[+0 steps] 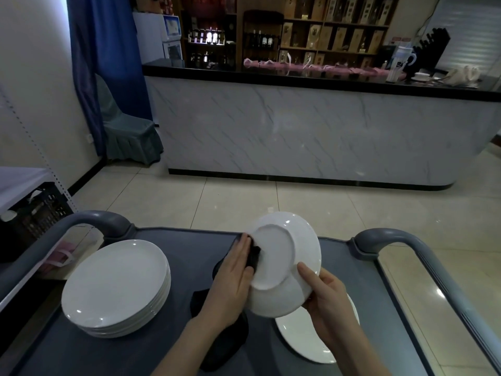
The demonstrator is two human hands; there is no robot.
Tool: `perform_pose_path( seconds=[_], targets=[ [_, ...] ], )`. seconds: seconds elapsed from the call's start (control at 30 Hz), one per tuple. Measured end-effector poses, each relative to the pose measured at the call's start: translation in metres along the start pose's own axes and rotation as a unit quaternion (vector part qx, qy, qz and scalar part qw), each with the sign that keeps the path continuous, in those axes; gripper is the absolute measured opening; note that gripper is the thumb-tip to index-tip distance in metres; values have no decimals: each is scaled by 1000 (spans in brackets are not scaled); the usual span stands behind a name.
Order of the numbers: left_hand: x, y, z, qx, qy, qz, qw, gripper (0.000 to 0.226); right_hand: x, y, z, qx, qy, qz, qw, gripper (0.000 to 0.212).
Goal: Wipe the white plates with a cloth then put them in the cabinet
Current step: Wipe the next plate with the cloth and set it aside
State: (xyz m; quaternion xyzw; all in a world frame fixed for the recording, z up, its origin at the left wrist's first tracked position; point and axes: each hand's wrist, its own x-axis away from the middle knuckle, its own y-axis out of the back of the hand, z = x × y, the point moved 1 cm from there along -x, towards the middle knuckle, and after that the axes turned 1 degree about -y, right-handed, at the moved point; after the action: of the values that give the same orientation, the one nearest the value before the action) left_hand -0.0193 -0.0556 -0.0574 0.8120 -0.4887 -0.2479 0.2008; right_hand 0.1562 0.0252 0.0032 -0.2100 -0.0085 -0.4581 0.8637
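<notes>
I hold one white plate (284, 261) tilted up over the cart, its underside facing me. My right hand (325, 302) grips its lower right rim, thumb on the underside. My left hand (233, 283) presses a black cloth (253, 257) against the plate's left edge with straight fingers; the rest of the cloth hangs down under my wrist. A stack of several white plates (116, 289) sits on the left of the cart. Another white plate (303, 340) lies flat under my right forearm, partly hidden.
The grey cart (189, 251) has raised handles at left (103, 221) and right (387, 240). A black crate (32, 213) stands at far left. Beyond the tiled floor runs a marble-fronted counter (298, 131) with shelves behind it. No cabinet is in sight.
</notes>
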Motion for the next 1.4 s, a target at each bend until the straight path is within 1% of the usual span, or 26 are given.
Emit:
perform_pose_path(
  seconds=[0.07,0.13,0.2,0.23,0.3,0.33,0.4,0.47,0.5,0.6,0.7,0.73,0.77,0.8,0.83,0.9,0.97,1.03,1.07,1.1,1.13,1.2,1.23,1.27,1.3,1.4],
  targets=[
    [14,-4,14,72,61,5,996,53,-1,8,2,22,5,-10,1000,25],
    [24,-5,23,75,108,15,991,47,-2,14,6,46,11,-7,999,26],
    [30,-4,28,58,142,10,988,42,-2,17,11,82,27,15,996,28],
    [32,-1,30,55,161,-5,985,42,-2,17,14,112,41,26,993,28],
    [31,11,27,77,193,-60,976,39,-4,13,16,212,91,44,972,18],
    [29,18,24,115,206,-92,967,32,-5,10,15,278,123,55,951,13],
    [25,34,10,241,230,-153,930,19,-8,1,11,386,183,86,900,11],
    [26,51,-5,351,240,-202,882,18,-8,-12,7,436,227,124,862,12],
    [29,59,-10,382,237,-223,865,19,-6,-18,4,464,251,146,837,12],
    [45,78,-21,402,242,-271,840,19,0,-39,-5,563,328,196,733,30],
    [66,90,-20,390,278,-313,820,15,2,-55,-19,593,437,220,639,40],
    [74,94,-18,392,288,-323,812,14,2,-62,-23,597,458,234,616,46],
    [81,97,-16,395,295,-331,805,16,2,-67,-27,598,470,247,601,52],
    [88,101,-14,398,298,-341,798,18,0,-72,-31,594,476,259,594,54],
    [94,105,-11,400,298,-353,791,19,-2,-77,-35,587,475,273,596,54],
    [105,111,-6,395,301,-383,779,22,-6,-88,-43,578,443,306,613,52],
    [114,116,2,389,307,-409,767,27,-14,-98,-49,565,370,343,653,50],
    [121,122,13,388,310,-416,761,32,-24,-105,-53,550,273,385,689,55],
    [123,127,20,389,310,-414,762,34,-29,-107,-54,542,233,391,706,60],
    [125,133,27,390,308,-410,765,35,-34,-110,-54,523,194,383,736,64],
    [126,139,34,392,306,-405,767,36,-39,-112,-54,494,158,354,779,64],
    [126,151,48,394,306,-400,769,37,-50,-118,-62,438,110,236,861,57],
    [127,157,56,394,308,-399,769,37,-55,-123,-69,422,89,170,886,51],
    [128,163,63,394,310,-398,768,37,-59,-129,-77,413,64,120,901,45],
    [129,169,71,394,312,-396,768,36,-62,-137,-85,399,35,93,911,38],
    [128,187,92,389,318,-380,777,35,-66,-161,-109,344,-14,69,936,20]
  ],
)
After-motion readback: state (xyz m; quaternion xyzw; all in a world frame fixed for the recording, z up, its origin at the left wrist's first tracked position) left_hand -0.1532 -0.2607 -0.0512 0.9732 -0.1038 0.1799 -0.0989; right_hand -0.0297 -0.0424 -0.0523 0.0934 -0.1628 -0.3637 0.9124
